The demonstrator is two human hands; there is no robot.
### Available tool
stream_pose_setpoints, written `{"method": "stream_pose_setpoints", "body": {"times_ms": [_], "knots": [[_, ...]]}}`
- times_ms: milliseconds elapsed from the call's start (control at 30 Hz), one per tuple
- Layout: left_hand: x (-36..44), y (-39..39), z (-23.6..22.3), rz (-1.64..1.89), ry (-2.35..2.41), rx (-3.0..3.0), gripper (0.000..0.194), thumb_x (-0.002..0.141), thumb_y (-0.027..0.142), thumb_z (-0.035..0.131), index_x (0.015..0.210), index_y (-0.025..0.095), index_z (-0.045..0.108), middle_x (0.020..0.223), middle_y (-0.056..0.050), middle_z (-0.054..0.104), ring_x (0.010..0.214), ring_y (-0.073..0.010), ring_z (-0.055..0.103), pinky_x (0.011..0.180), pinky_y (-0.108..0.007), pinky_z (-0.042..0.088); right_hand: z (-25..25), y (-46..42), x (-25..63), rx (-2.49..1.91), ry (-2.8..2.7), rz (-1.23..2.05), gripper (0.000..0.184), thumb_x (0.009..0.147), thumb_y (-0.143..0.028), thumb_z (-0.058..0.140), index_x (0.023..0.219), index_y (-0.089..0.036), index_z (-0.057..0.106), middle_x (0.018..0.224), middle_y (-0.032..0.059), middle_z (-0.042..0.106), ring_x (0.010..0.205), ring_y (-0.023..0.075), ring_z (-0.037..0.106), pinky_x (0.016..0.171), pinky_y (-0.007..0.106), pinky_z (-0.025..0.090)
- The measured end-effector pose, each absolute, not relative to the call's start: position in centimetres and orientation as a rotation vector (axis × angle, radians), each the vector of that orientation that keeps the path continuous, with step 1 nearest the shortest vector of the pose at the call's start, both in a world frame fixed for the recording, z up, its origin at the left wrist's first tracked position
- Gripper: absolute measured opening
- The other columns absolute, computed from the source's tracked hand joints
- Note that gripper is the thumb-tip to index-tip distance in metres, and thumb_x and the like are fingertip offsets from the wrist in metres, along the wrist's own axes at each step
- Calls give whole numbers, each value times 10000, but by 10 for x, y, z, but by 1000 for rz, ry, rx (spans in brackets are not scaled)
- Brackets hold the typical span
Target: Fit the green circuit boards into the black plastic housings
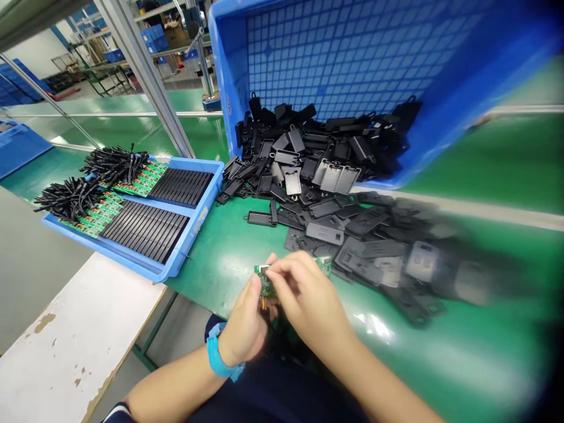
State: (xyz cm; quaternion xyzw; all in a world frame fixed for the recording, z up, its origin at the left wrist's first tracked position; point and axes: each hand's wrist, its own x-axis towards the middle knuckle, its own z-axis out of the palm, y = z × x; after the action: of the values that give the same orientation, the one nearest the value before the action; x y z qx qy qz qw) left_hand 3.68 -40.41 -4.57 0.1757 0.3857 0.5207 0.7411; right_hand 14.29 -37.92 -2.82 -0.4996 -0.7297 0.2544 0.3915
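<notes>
A small green circuit board [265,286] with a white connector and coloured wires below it is held in my left hand [247,329], thumb along its near face. My right hand [308,294] is closed, with thumb and forefinger pinched against the board's upper part; whatever lies between those fingertips is hidden. Just past the right knuckles shows another piece of green circuit board [325,265], partly covered by the hand. Ahead of both hands, black plastic covers [325,233] lie heaped on the green worktop [211,258].
A large blue crate [222,76] lies tipped toward me, spilling small black plastic cases [293,182]. To the left, a shallow blue tray [200,220] carries rows of black cases with green boards and bundled black cables [73,197]. A metal post [145,76] rises behind it.
</notes>
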Motion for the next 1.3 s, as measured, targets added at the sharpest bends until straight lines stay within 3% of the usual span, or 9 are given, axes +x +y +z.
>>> {"method": "stream_pose_setpoints", "body": {"times_ms": [133,567,833,1033,1167,1300], "knots": [[36,-404,-47,1141,868,403,455,852,434,394,1256,230,443,1200,-46,548,1097,-203,480,909,-319,375,-32,-378,139,-1295,-1773,541,12,810,-181,546,802,-174,551,745,19,513,654,141,490,594,277,399],[34,-404,-46,1104,853,447,471,869,455,321,1287,249,394,1231,-33,522,1127,-202,455,900,-312,365,-33,-383,140,-1116,-1767,371,140,778,-86,555,845,-184,629,766,44,610,722,159,544,652,307,446],[35,-405,-49,1152,847,521,442,868,429,346,1243,224,460,1274,-38,488,1192,-202,399,987,-316,292,-26,-377,146,-1228,-1792,653,77,781,-146,543,723,-189,571,714,11,529,594,121,482,525,246,398],[38,-404,-49,1171,932,655,428,847,376,428,1228,190,480,1252,-67,509,1189,-215,408,993,-312,291,-24,-377,139,-1283,-1852,662,103,786,-151,488,693,-196,485,716,10,497,642,139,484,559,260,388],[38,-402,-48,1127,864,505,453,855,403,399,1265,213,430,1174,-71,567,1100,-223,494,950,-360,341,-24,-390,151,-1304,-1851,655,123,795,-171,458,677,-207,465,692,8,499,614,138,486,532,255,399],[35,-396,-47,1059,773,371,502,869,427,347,1333,240,303,991,-81,642,883,-214,609,844,-409,411,-49,-408,216,-1504,-1799,670,163,791,-307,466,652,-234,510,572,-2,521,477,148,505,423,256,420]]}}
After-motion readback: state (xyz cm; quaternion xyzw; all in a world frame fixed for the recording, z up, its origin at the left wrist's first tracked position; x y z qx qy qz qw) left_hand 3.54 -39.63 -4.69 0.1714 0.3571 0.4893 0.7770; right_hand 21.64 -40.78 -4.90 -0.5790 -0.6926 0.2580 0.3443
